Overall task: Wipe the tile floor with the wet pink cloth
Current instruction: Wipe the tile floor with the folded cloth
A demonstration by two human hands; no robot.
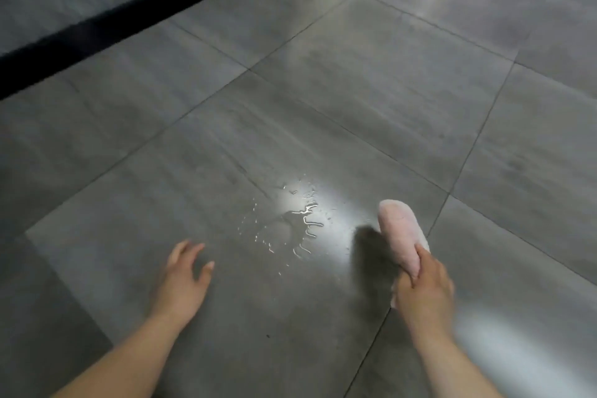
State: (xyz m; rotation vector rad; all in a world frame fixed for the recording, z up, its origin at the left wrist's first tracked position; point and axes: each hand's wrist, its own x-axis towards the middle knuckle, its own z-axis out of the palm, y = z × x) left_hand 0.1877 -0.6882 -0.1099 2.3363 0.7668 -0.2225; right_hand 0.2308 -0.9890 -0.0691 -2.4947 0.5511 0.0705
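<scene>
My right hand (423,284) grips a rolled-up pink cloth (400,229), which sticks out ahead of the fingers and hangs just above the grey tile floor (371,100), casting a dark shadow to its left. A small puddle of water (297,223) with scattered drops glints on the tile, left of the cloth. My left hand (185,278) is spread low over the floor at the lower left of the puddle, fingers apart and holding nothing.
A black strip (135,13) runs diagonally along the base of a grey wall at the upper left. Dark grout lines divide the large tiles. Bright glare lies on the floor at the far right and top.
</scene>
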